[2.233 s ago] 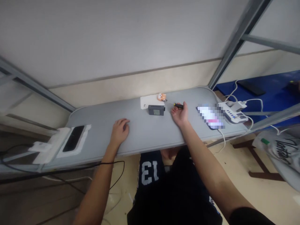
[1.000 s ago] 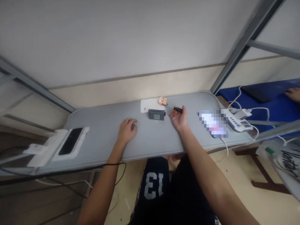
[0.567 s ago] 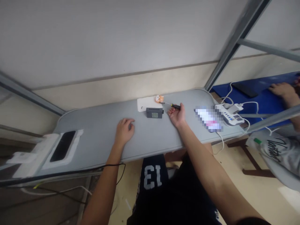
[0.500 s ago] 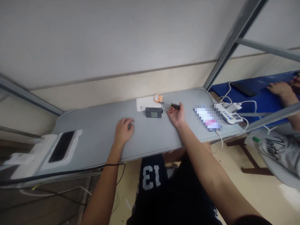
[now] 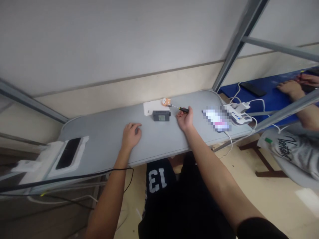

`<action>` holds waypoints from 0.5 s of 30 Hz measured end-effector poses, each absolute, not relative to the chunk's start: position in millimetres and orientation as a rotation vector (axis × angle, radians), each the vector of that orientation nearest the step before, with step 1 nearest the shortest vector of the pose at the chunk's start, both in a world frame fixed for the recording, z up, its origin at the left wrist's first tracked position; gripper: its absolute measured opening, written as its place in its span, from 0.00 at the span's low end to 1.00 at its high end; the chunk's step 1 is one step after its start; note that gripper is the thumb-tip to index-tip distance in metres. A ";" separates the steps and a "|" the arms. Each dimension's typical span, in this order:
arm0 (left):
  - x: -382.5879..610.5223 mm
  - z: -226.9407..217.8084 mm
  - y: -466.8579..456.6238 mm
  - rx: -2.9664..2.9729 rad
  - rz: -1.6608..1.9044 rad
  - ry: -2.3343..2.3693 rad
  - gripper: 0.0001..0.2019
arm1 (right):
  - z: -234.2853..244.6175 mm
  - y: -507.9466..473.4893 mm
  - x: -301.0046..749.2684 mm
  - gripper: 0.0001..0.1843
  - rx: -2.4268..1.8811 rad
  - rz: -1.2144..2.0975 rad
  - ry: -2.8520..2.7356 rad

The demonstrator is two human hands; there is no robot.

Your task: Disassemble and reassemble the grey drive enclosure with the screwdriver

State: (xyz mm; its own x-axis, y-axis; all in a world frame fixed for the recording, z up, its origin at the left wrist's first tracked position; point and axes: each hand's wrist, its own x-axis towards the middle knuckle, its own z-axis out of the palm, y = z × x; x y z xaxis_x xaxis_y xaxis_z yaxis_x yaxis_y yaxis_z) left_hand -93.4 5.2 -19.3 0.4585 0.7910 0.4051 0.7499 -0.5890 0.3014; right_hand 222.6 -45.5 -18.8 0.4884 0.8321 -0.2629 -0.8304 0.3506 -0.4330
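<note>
My right hand (image 5: 185, 118) is closed around the black handle of a small screwdriver (image 5: 182, 109); its thin shaft points left toward a little orange-and-white figurine (image 5: 165, 101). Just left of that hand a small dark grey box (image 5: 161, 115) lies on the grey table (image 5: 104, 132), in front of a flat white box (image 5: 151, 107). My left hand (image 5: 131, 135) rests palm down on the table, fingers loosely spread, holding nothing.
A phone with a lit screen (image 5: 216, 119) lies right of my right hand, beside a white power strip (image 5: 236, 113) with cables. At far left a black phone (image 5: 68, 153) sits in white packaging. Another person's hand (image 5: 289, 88) rests on a blue table at the right.
My hands keep their places on the table and my right hand keeps the screwdriver. The view has drifted, and another person's hand and arm have come into sight at the right.
</note>
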 end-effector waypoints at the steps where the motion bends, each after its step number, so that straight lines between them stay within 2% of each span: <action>1: -93.5 -19.2 5.1 2.615 0.792 1.381 0.15 | -18.6 -45.2 221.6 0.23 -0.565 1.061 -0.002; 15: -95.5 -23.0 9.6 2.616 0.796 1.374 0.15 | -21.6 -44.6 220.2 0.22 -0.544 1.028 -0.025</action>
